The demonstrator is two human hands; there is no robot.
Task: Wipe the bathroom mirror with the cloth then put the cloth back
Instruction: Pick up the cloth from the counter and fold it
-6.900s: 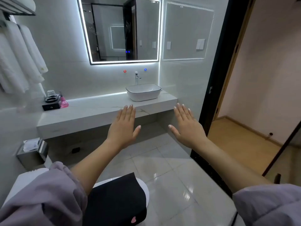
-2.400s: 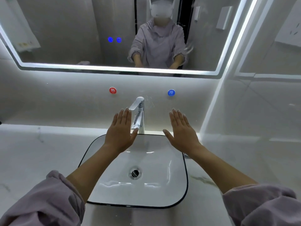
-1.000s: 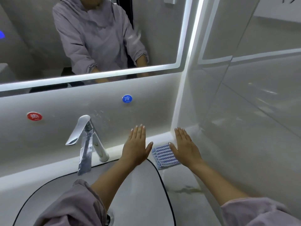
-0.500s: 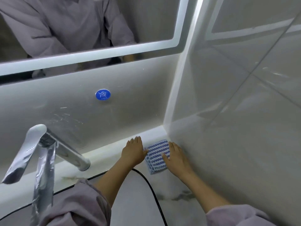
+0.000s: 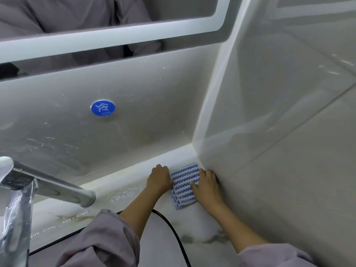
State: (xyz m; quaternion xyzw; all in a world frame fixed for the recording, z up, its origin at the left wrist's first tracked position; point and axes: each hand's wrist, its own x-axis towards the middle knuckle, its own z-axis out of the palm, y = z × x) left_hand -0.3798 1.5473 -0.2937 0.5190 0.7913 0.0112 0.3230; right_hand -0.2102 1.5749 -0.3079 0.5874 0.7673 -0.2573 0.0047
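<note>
A folded blue-and-white zigzag cloth [image 5: 184, 186] lies flat on the marble counter [image 5: 202, 224], tucked into the corner where the back wall meets the right wall. My left hand [image 5: 159, 180] is curled against the cloth's left edge, with its thumb on the fabric. My right hand [image 5: 208, 186] lies flat over the cloth's right edge beside the wall, thumb resting on top. The lit mirror [image 5: 81, 18] hangs above and reflects a person's lilac sleeves.
A chrome faucet [image 5: 44, 183] juts in from the left, close to the camera. The basin's black rim [image 5: 174, 228] curves under my left forearm. A blue cold-water sticker [image 5: 102, 108] sits on the back wall. The tiled right wall stands against my right hand.
The view has closed in on the corner. My left hand has curled tighter onto the cloth's edge, and my right hand has slid further over the cloth. The cloth still lies on the counter.
</note>
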